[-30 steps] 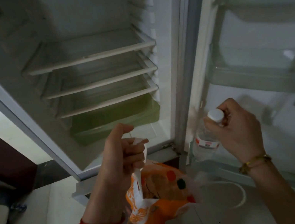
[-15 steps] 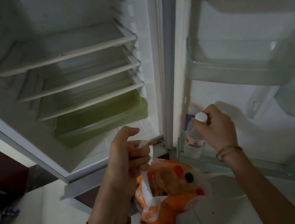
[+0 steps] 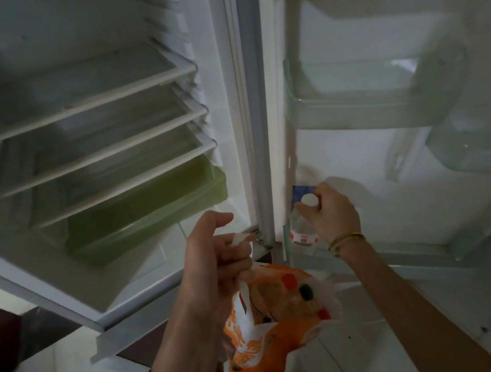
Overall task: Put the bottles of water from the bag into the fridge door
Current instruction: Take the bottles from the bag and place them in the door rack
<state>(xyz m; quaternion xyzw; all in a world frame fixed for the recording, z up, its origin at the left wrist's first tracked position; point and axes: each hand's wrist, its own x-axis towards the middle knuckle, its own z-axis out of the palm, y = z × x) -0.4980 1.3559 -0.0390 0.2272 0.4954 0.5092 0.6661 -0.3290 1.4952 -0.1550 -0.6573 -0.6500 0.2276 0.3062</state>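
Observation:
A clear water bottle (image 3: 303, 234) with a white cap and a red-and-white label stands upright in the left end of the fridge door's bottom shelf (image 3: 412, 258). My right hand (image 3: 332, 215) grips it around the neck, just under the cap. My left hand (image 3: 217, 258) is closed on the handles of an orange and white plastic bag (image 3: 274, 327), which hangs open below it in front of the fridge. What lies inside the bag is hidden.
The fridge compartment (image 3: 81, 122) stands open on the left with three bare shelves and a green drawer (image 3: 151, 214). The door carries a transparent middle bin (image 3: 363, 101) and a smaller bin (image 3: 483, 139) at right. Pale tiled floor (image 3: 393, 339) lies below.
My right hand has carried the bottle down and left into the bottom door shelf. The view has shifted, with the fridge now further left. My left hand keeps the bag.

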